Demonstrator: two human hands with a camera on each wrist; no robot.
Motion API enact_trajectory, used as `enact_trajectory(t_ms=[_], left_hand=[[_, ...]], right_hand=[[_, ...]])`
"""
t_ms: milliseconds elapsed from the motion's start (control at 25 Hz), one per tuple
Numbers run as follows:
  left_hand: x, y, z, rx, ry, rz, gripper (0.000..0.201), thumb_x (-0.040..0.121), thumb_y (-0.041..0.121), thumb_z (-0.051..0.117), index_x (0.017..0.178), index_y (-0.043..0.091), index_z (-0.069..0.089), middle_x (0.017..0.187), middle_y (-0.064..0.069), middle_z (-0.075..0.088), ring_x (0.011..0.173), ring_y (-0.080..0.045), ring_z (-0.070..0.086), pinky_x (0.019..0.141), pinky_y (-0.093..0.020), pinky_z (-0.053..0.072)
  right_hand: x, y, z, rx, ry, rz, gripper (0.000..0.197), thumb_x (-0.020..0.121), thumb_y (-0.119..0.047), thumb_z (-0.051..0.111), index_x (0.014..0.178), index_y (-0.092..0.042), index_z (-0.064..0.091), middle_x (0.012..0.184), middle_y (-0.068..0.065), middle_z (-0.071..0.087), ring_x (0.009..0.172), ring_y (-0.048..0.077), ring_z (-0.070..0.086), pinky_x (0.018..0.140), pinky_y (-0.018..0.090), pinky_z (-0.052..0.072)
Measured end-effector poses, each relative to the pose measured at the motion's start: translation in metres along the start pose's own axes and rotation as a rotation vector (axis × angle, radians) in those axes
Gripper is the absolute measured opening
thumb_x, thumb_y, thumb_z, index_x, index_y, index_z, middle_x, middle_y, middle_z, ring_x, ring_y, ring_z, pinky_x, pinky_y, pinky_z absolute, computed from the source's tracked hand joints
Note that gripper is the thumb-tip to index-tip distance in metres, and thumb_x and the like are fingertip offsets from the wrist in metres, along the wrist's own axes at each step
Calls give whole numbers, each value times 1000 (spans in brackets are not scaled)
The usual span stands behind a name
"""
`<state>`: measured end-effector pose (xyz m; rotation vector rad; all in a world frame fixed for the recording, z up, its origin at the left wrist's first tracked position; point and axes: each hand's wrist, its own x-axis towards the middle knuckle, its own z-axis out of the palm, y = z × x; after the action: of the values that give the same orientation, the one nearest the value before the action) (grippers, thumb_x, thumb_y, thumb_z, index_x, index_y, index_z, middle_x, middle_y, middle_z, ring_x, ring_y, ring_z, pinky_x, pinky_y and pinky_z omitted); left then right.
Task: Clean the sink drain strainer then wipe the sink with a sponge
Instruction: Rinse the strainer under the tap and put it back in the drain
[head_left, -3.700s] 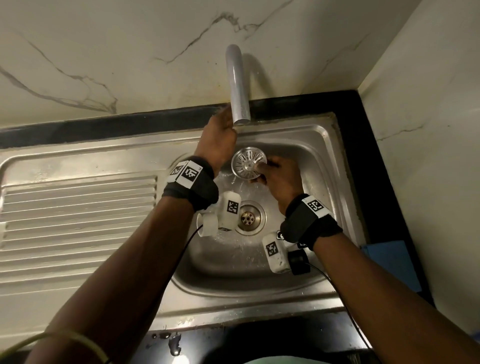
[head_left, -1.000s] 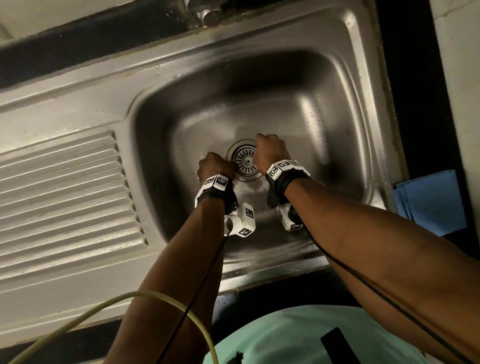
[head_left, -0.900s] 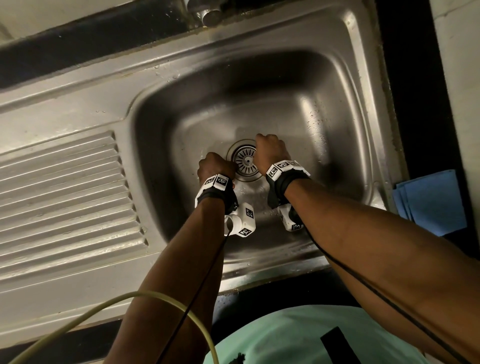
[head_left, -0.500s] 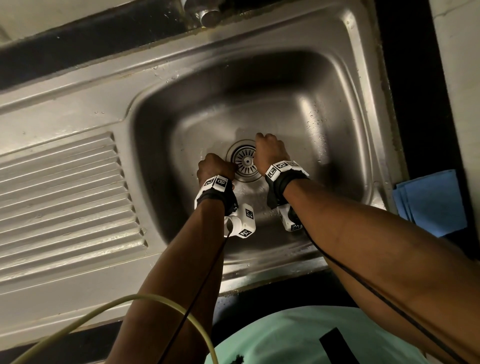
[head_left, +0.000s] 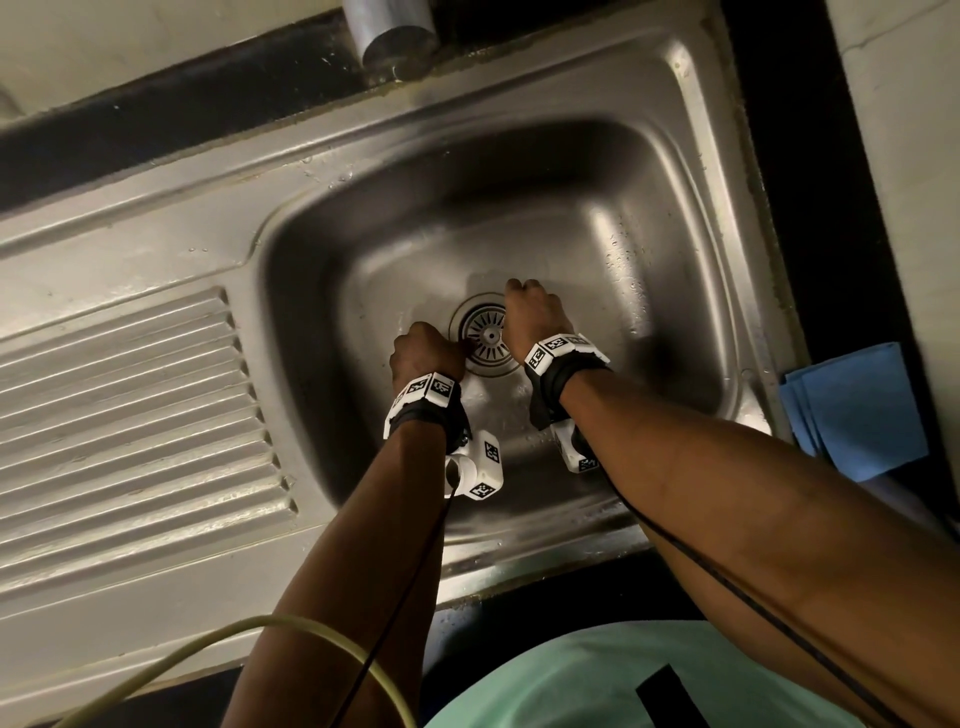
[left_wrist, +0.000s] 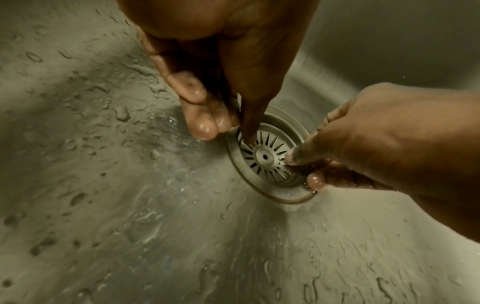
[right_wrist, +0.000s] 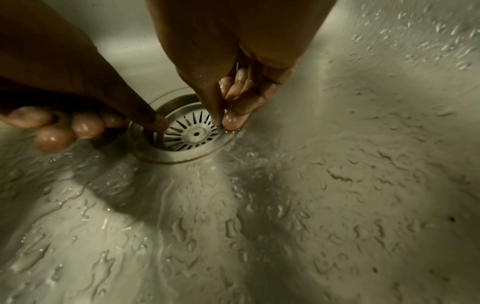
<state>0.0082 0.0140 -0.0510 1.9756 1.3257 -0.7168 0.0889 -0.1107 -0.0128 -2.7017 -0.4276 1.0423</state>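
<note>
The round slotted metal drain strainer (head_left: 485, 338) sits in the drain opening of the wet steel sink (head_left: 670, 218). My left hand (head_left: 427, 352) is at its left side. In the left wrist view the left thumb (left_wrist: 249, 133) presses down at the strainer's (left_wrist: 265, 157) edge, while the other fingers (left_wrist: 205, 125) are curled on the sink floor. My right hand (head_left: 532, 317) is at its right side. In the right wrist view my right hand (right_wrist: 224, 123) pinches the rim of the strainer (right_wrist: 193, 133) between thumb and forefinger. No sponge is in view.
The faucet spout (head_left: 392, 31) hangs over the back rim of the sink. A ribbed drainboard (head_left: 130, 415) lies to the left. Folded blue cloth (head_left: 857, 410) rests on the dark counter at the right. A yellow hose (head_left: 249, 639) crosses the near left.
Earlier the strainer was held up under the faucet; now it sits in the drain. Over the last second both hands have stayed on it with only small shifts.
</note>
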Motion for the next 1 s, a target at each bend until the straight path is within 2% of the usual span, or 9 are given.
enact_trajectory(t_ms=[120,240,360,440,520,640,760,880,1000], left_hand=[[-3,3,-6,3,21,34,57,75,55,84,110,12,70,112,-15,72,92,-41,76,86,-49,64],[-13,15,-18,42,17,102,55,87,58,74,116,11,69,116,-18,73,106,-41,71,95,-44,58],[-30,31,-33,76,-13,278,39,97,45,68,117,12,75,120,-19,72,114,-40,65,85,-36,48],[-45,43,-48,113,0,420,29,100,36,64,112,13,76,116,-16,75,110,-39,68,79,-32,41],[-62,51,-62,157,44,507,28,102,33,61,111,10,75,117,-15,75,109,-39,69,78,-30,38],[-102,58,-82,134,99,577,25,100,29,62,114,12,75,121,-13,75,112,-38,67,80,-29,38],[-141,60,-88,116,128,668,28,100,23,60,121,13,74,126,-10,74,118,-36,66,86,-30,43],[-177,62,-84,96,107,730,29,101,20,58,124,11,73,127,-10,74,120,-33,66,88,-28,42],[-203,61,-72,93,74,774,29,101,18,57,125,11,72,129,-9,74,122,-31,66,93,-27,42]], right_hand=[[-3,-2,-7,16,-13,-2,33,93,-14,62,123,-3,53,124,20,57,116,42,56,91,43,49],[-8,-9,-24,15,31,-21,25,95,-9,54,119,-3,55,122,20,58,115,41,56,86,42,50],[-17,-18,-47,22,95,-35,25,96,-8,50,120,-4,55,123,20,56,116,41,55,87,43,49],[-28,-24,-64,37,125,-41,27,96,-11,52,122,-4,54,126,21,55,117,42,54,90,43,48],[-44,-26,-80,56,149,-41,31,94,-14,56,124,-4,54,129,21,54,118,42,53,94,42,46],[-75,-26,-99,76,214,-34,29,92,-16,58,118,-6,56,125,20,56,114,40,57,87,37,46],[-114,-21,-110,121,305,-24,22,90,-13,58,111,-5,57,118,19,59,108,39,59,76,33,39],[-149,-9,-110,119,358,-21,18,90,-13,57,107,-6,56,114,18,60,106,39,60,77,36,43],[-174,5,-107,141,384,7,18,91,-15,55,106,-6,56,114,18,59,106,39,58,75,34,38]])
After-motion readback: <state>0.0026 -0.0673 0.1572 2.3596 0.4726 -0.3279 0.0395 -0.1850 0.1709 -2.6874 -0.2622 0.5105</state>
